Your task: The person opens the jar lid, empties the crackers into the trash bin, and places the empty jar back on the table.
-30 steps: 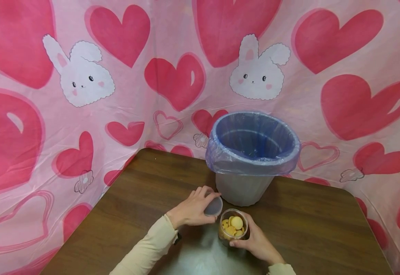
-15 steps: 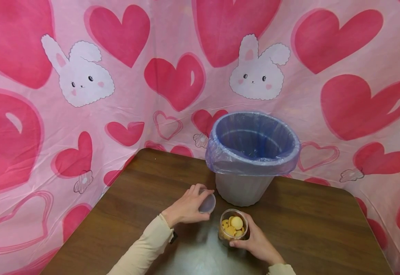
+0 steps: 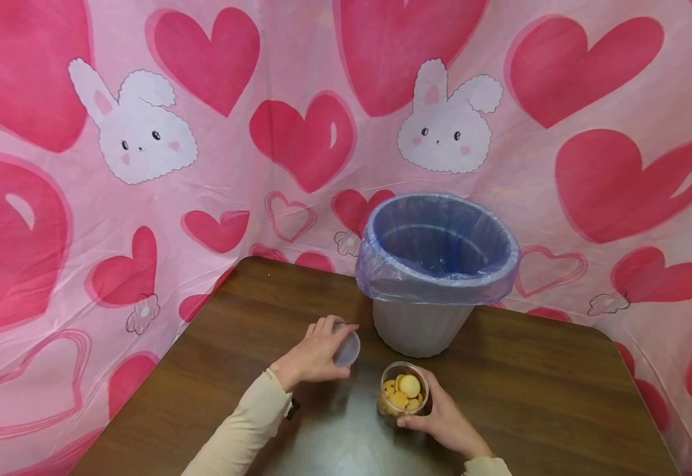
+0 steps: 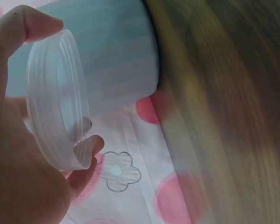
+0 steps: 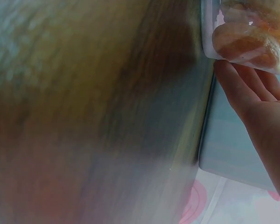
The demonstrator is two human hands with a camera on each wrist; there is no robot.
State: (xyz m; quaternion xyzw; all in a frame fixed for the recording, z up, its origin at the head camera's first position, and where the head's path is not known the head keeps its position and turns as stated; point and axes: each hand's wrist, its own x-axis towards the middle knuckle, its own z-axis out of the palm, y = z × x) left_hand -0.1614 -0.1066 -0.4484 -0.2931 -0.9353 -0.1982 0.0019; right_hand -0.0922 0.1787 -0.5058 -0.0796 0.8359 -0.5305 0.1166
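Observation:
My left hand [image 3: 316, 354] grips a round translucent plastic lid [image 3: 347, 348] by its edge, tilted above the table to the left of the jar. In the left wrist view the lid [image 4: 60, 100] shows its threaded rim, with thumb and fingers at opposite sides. A clear jar [image 3: 388, 416], uncovered at the top, stands on the table with small round yellow cookies [image 3: 405, 390] inside. Around the jar's right side curls my right hand [image 3: 441, 416], thumb in front. The right wrist view catches only the jar's lower corner and a few cookies [image 5: 247, 44].
Behind the jar stands a pale trash bin [image 3: 417, 330] lined with a bluish plastic bag [image 3: 375, 277]. The brown wooden table [image 3: 530, 383] ends at a pink curtain [image 3: 298, 39] printed with hearts and rabbits.
My left hand has moved left, away from the jar, carrying the lid with it. My right hand and the jar have stayed in place.

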